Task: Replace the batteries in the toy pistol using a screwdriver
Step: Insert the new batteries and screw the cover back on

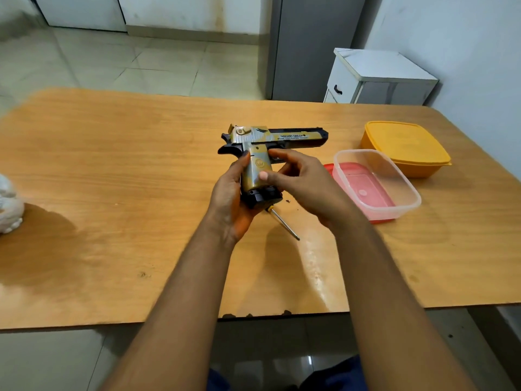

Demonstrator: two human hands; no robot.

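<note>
A gold and black toy pistol [282,136] is held above the wooden table [112,179], barrel pointing right, grip pointing toward me. My left hand [228,201] wraps the grip from the left and below. My right hand [298,179] touches the grip's right side, thumb pressed on its gold panel. A screwdriver [284,224] lies on the table under the hands, its metal shaft pointing toward me and right; its handle is mostly hidden by the pistol's butt.
A transparent plastic box [406,193] sits on a red lid right of the hands. A closed orange container [406,148] stands behind it. A white object [8,207] lies at the table's left edge. Small dark crumbs [288,201] lie beside the pistol's butt.
</note>
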